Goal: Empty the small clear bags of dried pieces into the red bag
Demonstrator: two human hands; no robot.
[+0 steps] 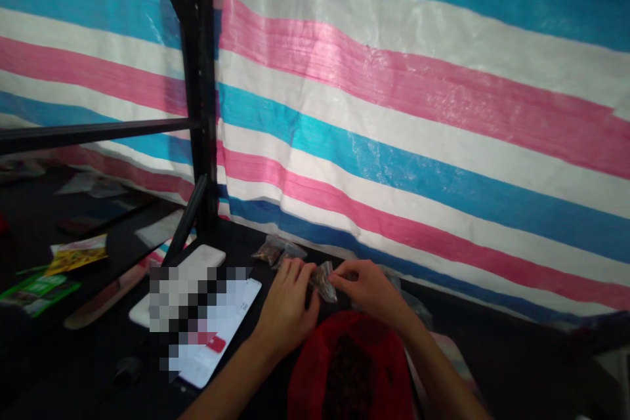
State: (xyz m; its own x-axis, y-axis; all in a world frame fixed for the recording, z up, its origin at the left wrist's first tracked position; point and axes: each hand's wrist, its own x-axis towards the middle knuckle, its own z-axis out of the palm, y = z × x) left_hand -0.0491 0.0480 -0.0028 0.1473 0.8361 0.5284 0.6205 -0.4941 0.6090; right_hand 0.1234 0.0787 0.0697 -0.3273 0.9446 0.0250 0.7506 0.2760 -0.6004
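Note:
A small clear plastic bag [323, 282] with brownish bits inside is between my two hands, just above the dark surface. My right hand [374, 289] pinches its right upper edge between thumb and fingers. With fingers bent, my left hand [289, 298] holds the bag's left side; part of the bag is hidden there. Just below my hands stands a red bag [308, 367], its mouth open, with dark loose contents inside. Behind my left hand lie similar filled small bags [270, 251] near the striped sheet.
A lit phone [236, 321] and a white slab-like object [209, 256] lie to the left, partly blurred out. A black metal post [199, 92] rises at the corner. Striped sheeting [394, 111] closes the back. Yellow [79, 252] and green packets [42, 292] lie far left.

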